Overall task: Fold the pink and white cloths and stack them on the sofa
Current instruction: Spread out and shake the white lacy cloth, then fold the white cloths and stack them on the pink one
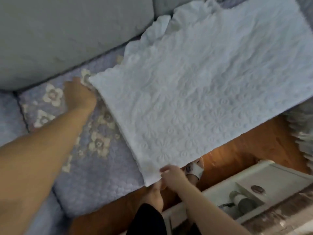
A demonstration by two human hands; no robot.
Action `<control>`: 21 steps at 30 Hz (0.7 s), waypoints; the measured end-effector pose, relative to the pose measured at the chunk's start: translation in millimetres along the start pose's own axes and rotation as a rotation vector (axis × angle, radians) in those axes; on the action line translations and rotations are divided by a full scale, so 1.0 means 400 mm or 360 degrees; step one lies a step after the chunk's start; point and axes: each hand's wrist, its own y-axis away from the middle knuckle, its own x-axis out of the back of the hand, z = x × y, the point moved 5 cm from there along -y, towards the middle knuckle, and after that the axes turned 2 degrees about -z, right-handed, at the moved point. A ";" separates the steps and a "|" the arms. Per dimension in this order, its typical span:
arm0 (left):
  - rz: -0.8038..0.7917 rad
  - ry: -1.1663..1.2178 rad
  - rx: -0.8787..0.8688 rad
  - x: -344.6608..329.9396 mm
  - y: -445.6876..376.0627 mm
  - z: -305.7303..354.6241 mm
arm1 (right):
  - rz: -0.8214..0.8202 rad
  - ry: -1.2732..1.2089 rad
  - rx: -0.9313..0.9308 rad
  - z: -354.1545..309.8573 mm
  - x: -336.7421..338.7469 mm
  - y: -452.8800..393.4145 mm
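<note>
On the sofa (94,175) the white cloth (194,92) stretches from 7 to 1 o'clock. Your right hand (172,178) pinches its near corner; your left hand (79,95) holds the 10 o'clock corner, grip hidden.

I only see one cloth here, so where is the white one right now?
The white cloth lies spread over the sofa seat, centre-right, its near corner pinched by the right hand.

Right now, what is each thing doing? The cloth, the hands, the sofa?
White cloth: spread flat over the sofa, front edge hanging past the seat.
Left hand: at the cloth's far corner; its hold is hidden.
Right hand: pinches the near corner.
Sofa: covered by a purple flowered quilt.
</note>
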 end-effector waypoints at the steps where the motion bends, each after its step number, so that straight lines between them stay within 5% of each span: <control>1: -0.0019 -0.0021 -0.0155 -0.052 0.054 0.006 | 0.0027 -0.0107 0.0056 -0.027 0.047 -0.005; 6: -0.0552 -0.0407 -0.1059 -0.290 0.438 0.057 | 0.0372 0.0218 -0.0038 -0.091 0.363 0.040; 11: -0.0986 -0.0703 -0.0655 -0.348 0.495 0.023 | 0.0672 0.0603 -0.0026 -0.190 0.684 0.105; 16: -0.1332 -0.1071 -0.0181 -0.245 0.422 0.254 | 0.0728 0.0584 0.0184 -0.353 0.969 0.152; 18: -0.1334 -0.1135 -0.0259 -0.223 0.372 0.412 | 0.0740 0.0725 0.0246 -0.428 1.107 0.156; 21: -0.1154 -0.0632 -0.0508 -0.259 0.313 0.731 | 0.0778 0.0862 0.0385 -0.584 1.350 0.119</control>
